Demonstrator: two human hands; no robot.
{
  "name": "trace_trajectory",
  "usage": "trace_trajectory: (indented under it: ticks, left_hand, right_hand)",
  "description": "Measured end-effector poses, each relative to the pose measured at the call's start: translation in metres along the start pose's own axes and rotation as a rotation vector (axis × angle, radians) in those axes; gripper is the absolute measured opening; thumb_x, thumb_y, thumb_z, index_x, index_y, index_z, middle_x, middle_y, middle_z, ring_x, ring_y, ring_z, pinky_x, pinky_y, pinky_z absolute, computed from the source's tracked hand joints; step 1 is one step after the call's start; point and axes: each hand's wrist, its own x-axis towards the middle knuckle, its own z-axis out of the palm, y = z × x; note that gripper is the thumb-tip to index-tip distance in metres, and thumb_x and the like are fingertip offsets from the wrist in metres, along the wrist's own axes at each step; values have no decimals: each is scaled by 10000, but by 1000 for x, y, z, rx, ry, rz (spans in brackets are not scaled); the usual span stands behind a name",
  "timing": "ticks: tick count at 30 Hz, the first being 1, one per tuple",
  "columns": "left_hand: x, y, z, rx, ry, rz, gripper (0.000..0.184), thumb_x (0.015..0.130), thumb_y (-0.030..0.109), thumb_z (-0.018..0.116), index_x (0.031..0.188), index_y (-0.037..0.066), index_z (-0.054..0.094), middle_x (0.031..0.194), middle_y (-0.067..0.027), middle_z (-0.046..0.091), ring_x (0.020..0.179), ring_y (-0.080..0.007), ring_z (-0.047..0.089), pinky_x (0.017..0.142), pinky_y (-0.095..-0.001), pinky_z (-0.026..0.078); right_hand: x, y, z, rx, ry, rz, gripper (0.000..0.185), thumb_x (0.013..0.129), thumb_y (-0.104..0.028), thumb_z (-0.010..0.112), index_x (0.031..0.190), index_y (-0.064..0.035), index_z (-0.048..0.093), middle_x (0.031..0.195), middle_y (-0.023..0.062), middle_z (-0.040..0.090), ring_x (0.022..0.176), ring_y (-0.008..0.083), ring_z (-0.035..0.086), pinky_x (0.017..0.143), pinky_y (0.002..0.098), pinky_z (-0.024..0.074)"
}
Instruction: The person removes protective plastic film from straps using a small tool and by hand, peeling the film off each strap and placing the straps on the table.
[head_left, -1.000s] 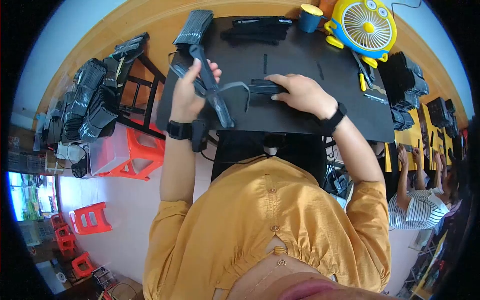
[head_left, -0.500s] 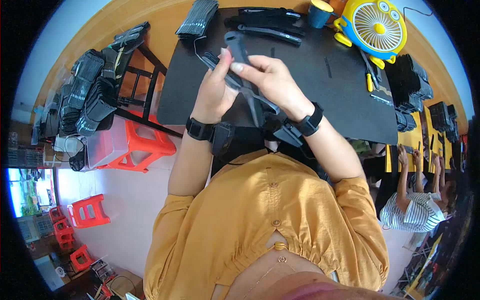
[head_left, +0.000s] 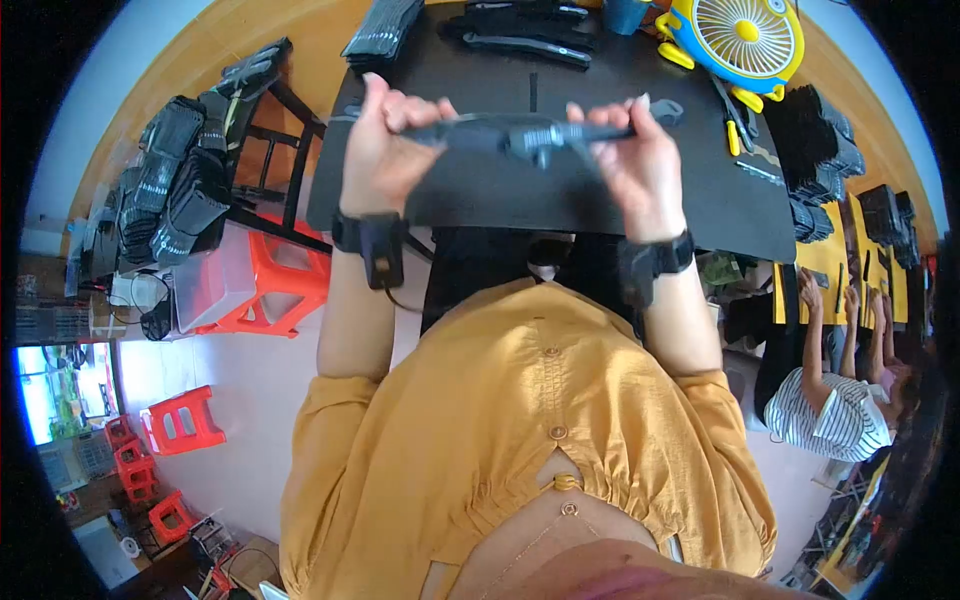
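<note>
A dark strap-like piece [head_left: 490, 136] is stretched sideways above the black table, blurred by motion, with a pale-marked part near its middle. My left hand [head_left: 385, 150] closes on its left part, and my right hand [head_left: 642, 165] grips it toward the other end. Past my right fingers a grey rounded tip [head_left: 668, 112] with an opening sticks out. Beyond the hands, similar black straps [head_left: 525, 48] lie at the table's far side. A thin black strip [head_left: 533, 92] rests on the tabletop behind the held piece.
A bundle of black pieces [head_left: 383, 30] sits at the table's far left, near a blue cup [head_left: 625, 15] and yellow fan [head_left: 745, 32] farther right. A yellow-handled tool [head_left: 733, 138] lies at right. Stacked bundles [head_left: 180, 180] and red stools [head_left: 280, 285] stand left; a co-worker [head_left: 830, 410] sits right.
My hands have moved apart, left and right, from close together. The held piece has turned from steeply slanted to nearly level across the view.
</note>
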Motion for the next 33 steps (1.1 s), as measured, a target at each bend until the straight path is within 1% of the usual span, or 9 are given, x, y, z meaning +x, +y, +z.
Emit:
trace_trajectory:
  ticks: [7, 12, 14, 15, 16, 19, 22, 30, 33]
  left_hand:
    - [-12, 20, 1, -248, -110, -27, 549, 1050, 475, 340, 626, 136, 424, 539, 22, 362, 557, -164, 423, 890, -440, 473]
    - [-10, 2, 12, -220, -197, 56, 520, 1047, 468, 360, 669, 123, 456, 575, 8, 413, 611, -177, 471, 927, -460, 461]
    - [-18, -7, 28, 17, -129, 185, 460, 1044, 455, 387, 761, 114, 510, 652, -4, 488, 745, -195, 529, 982, -474, 443]
    - [-19, -10, 28, 26, -382, 163, 371, 1029, 430, 455, 965, 86, 578, 830, -50, 577, 950, -232, 576, 1042, -490, 413]
    - [-21, -16, 28, 21, -377, 151, 371, 1029, 430, 455, 965, 86, 578, 830, -50, 577, 950, -232, 576, 1042, -490, 413]
    - [-20, -33, 24, 342, -478, 234, 437, 983, 345, 571, 1259, 9, 527, 1226, -189, 582, 1195, -291, 558, 1077, -469, 386]
    - [-17, -41, 28, 500, -521, 242, 481, 970, 307, 593, 1307, -24, 502, 1252, -212, 587, 1217, -286, 547, 1066, -439, 398]
    - [-15, -39, 32, 633, -513, 235, 356, 1010, 148, 514, 1318, -31, 527, 1081, -213, 679, 965, -252, 640, 984, -423, 455]
    - [-15, -50, 40, 317, -519, 236, 337, 1027, 219, 501, 1280, 0, 552, 1115, -238, 670, 819, -208, 601, 897, -434, 484]
  right_hand:
    - [-40, 5, 51, -330, -254, -325, 317, 1056, -345, 439, 906, -73, 498, 771, 24, 484, 774, 184, 568, 875, 479, 535]
    - [-17, -6, 53, -211, -175, -287, 319, 1055, -357, 440, 929, -71, 501, 786, 30, 484, 759, 180, 550, 836, 443, 534]
    - [-11, -10, 53, -280, -178, -355, 312, 1053, -363, 445, 966, -67, 493, 793, 31, 486, 747, 178, 538, 810, 432, 531]
    - [-10, -13, 55, -287, -195, -376, 311, 1051, -369, 448, 994, -65, 482, 793, 31, 484, 739, 174, 531, 780, 419, 529]
    - [-8, -14, 55, -290, -181, -377, 311, 1051, -369, 448, 994, -65, 482, 793, 31, 484, 739, 174, 531, 780, 419, 529]
    - [-6, -14, 59, -318, -187, -422, 299, 1054, -355, 447, 998, -63, 480, 790, 29, 479, 715, 160, 513, 746, 390, 532]
    - [-7, -11, 62, -338, -148, -426, 284, 1057, -340, 445, 1000, -64, 482, 788, 25, 478, 707, 149, 505, 739, 381, 531]
    - [-3, -9, 48, -290, -220, -356, 302, 1036, -356, 489, 1071, -59, 534, 764, 34, 531, 730, 180, 576, 817, 422, 547]
    - [-3, 6, 35, 55, -340, 5, 432, 1019, -466, 460, 1086, -63, 602, 760, 51, 600, 761, 233, 619, 879, 491, 519]
